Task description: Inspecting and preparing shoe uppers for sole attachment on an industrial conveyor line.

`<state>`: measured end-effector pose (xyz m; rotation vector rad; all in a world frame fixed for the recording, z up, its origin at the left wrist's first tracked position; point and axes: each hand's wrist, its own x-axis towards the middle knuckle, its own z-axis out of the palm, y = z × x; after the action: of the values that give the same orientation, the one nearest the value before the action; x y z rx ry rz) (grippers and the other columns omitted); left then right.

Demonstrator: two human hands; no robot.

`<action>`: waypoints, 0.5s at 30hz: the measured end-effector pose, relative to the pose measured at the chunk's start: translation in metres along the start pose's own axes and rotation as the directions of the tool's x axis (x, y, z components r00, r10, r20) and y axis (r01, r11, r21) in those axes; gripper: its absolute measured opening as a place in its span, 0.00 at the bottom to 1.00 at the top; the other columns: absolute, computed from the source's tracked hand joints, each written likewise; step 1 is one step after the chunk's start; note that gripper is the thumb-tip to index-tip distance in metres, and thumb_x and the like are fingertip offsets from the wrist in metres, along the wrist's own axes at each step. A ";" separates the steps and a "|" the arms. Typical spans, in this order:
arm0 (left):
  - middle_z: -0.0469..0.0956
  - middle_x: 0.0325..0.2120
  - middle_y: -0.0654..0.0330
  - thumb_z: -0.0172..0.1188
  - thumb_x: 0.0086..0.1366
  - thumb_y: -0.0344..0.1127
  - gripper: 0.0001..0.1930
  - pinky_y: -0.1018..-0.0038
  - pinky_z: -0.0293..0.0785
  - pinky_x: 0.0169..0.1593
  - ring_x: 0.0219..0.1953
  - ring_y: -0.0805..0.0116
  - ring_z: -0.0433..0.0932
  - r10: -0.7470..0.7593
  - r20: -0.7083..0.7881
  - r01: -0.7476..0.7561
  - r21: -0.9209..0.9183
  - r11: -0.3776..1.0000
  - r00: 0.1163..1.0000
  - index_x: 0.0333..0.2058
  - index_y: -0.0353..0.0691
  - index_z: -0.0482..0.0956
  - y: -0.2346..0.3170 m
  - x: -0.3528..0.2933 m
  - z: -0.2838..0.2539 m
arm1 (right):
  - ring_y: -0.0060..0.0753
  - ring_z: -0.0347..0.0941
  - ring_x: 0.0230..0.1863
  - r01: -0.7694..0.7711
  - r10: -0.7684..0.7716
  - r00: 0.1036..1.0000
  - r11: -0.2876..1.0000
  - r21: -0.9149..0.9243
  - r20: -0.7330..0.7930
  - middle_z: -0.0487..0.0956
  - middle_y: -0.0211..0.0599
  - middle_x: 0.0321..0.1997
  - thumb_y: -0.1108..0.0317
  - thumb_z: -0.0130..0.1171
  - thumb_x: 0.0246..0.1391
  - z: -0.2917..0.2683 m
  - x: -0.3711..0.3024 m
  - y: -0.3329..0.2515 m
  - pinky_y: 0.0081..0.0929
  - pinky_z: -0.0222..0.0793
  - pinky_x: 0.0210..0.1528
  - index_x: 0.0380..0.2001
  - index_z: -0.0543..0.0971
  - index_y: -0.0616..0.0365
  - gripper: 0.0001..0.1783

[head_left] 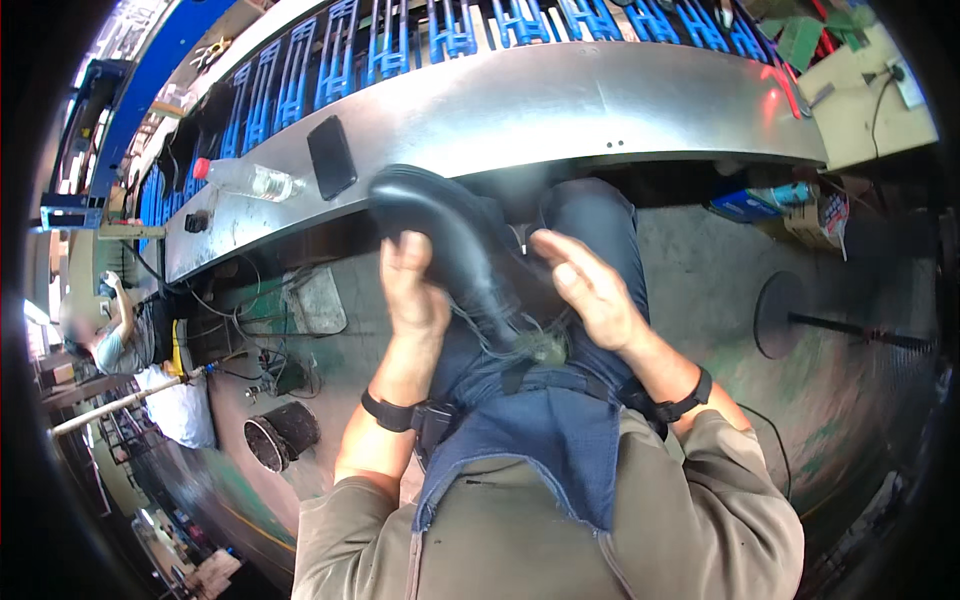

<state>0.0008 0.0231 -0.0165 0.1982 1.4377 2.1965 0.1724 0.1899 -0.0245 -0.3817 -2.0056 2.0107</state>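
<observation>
A black leather boot (440, 215) lies over my lap. Its rounded toe points up and to the left, towards the metal bench, and loose laces (530, 345) trail at its near end. Close against the boot's left side is my left hand (412, 290), fingers raised and somewhat blurred; whether it touches the leather I cannot tell. My right hand (597, 295) is at the other side, its fingers stretched out towards the boot and nothing in them. A dark blue apron (530, 440) covers my front.
Along the steel bench (500, 100) ahead runs a row of blue metal racks (390, 50). A phone (331, 157) and a clear bottle (250, 180) with a red cap rest on it. A black bucket (282, 437) stands on the floor at left; another person (120, 340) is farther left.
</observation>
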 end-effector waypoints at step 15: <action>0.68 0.60 0.46 0.83 0.39 0.40 0.51 0.57 0.67 0.65 0.62 0.45 0.70 -0.285 0.764 -0.633 0.641 0.433 0.578 0.62 0.37 0.66 -0.016 0.001 0.046 | 0.22 0.69 0.50 -0.253 0.292 0.930 0.949 0.186 -0.223 0.76 0.32 0.43 0.57 0.38 0.73 -0.127 -0.024 0.022 0.22 0.62 0.57 0.45 0.78 0.62 0.22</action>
<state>0.0227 0.0667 -0.0110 1.6202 1.8215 0.8218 0.2415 0.2983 -0.0476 -0.8742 -1.7085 2.1355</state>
